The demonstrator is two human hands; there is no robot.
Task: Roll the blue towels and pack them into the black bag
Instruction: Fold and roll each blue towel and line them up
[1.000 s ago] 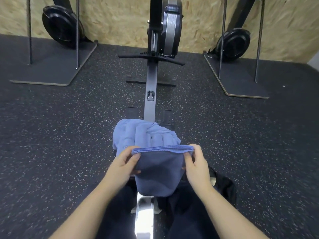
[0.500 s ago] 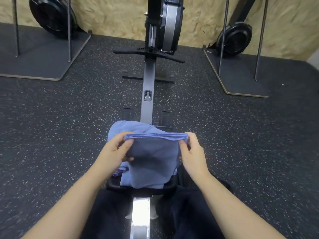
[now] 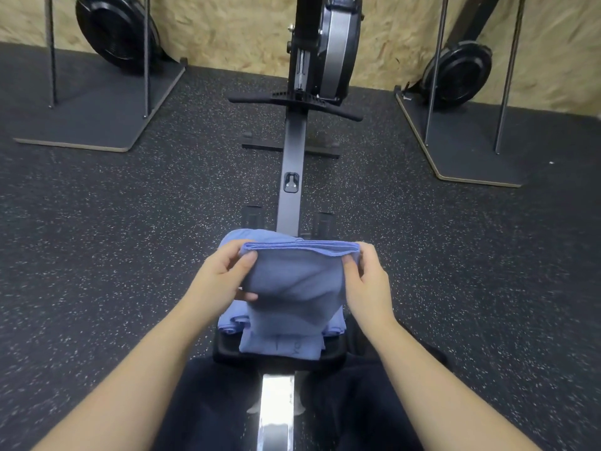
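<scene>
Held folded blue towel (image 3: 294,281) by top corners, left hand (image 3: 221,281) and right hand (image 3: 367,288) pinching; rolling likely next, needing tight, even turns.

Towel (image 3: 294,281) held up centre, btwn left hand (image 3: 218,278) & right hand (image 3: 368,286), each at one top corner. Pile of towels (image 3: 232,323) under & behind it, on seat (image 3: 276,353) of rower (image 3: 294,177). Rail runs fwd to flywheel (image 3: 331,47) by wall. Stands (image 3: 97,118) left & right of rower, well apart.
</scene>
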